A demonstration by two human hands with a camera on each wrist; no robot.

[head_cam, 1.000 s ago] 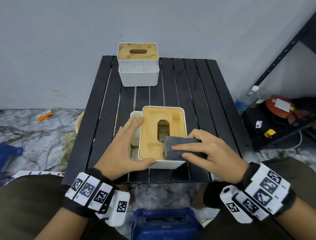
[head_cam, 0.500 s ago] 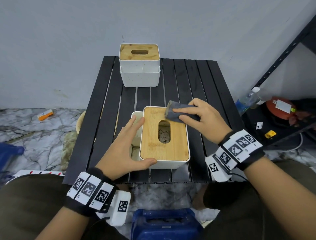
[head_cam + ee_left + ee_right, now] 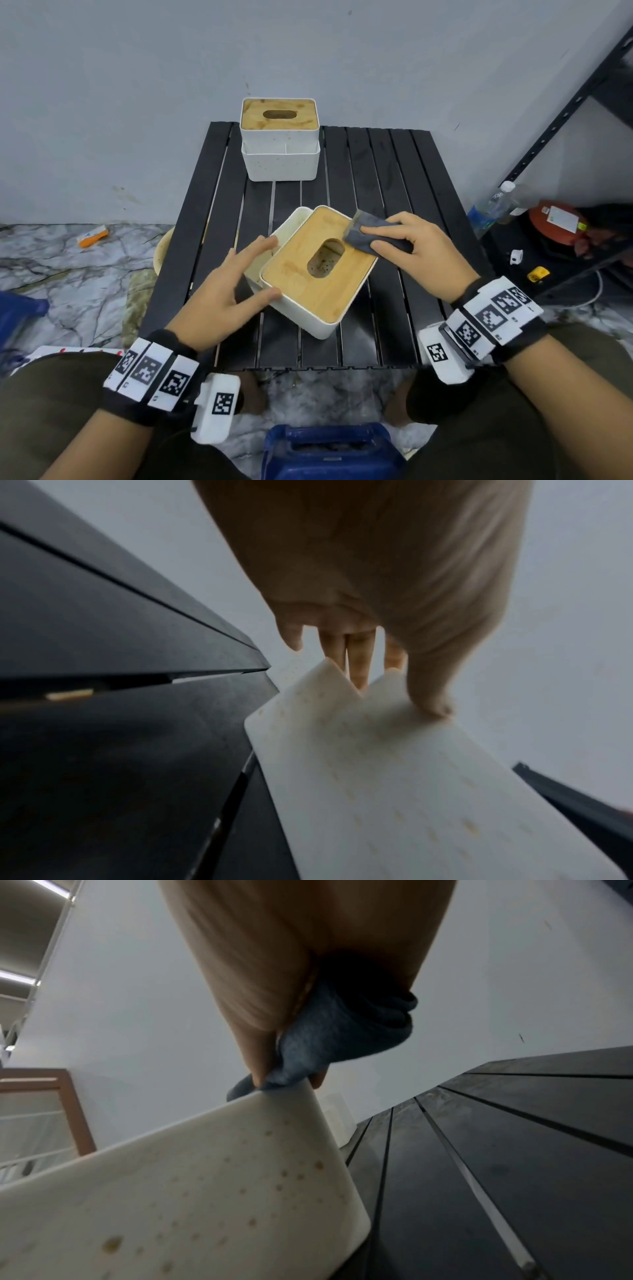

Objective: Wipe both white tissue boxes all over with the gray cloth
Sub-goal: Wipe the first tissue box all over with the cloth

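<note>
Here the right hand (image 3: 424, 255) pinches the gray cloth (image 3: 373, 231) on the near tissue box (image 3: 318, 270) lid's far corner; the right wrist view alone shows brown specks on its white side. The left hand (image 3: 222, 291), fingers straight, touches its left edge. The box, square to the bench (image 3: 411, 192) earlier, now sits skewed.

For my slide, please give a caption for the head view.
Right hand wipes near tissue box lid with gray cloth; left hand steadies it.

Plain gray wall (image 3: 137, 85), marbled floor (image 3: 68, 274), black slatted table (image 3: 394, 178), black metal shelving (image 3: 548, 113)
</note>
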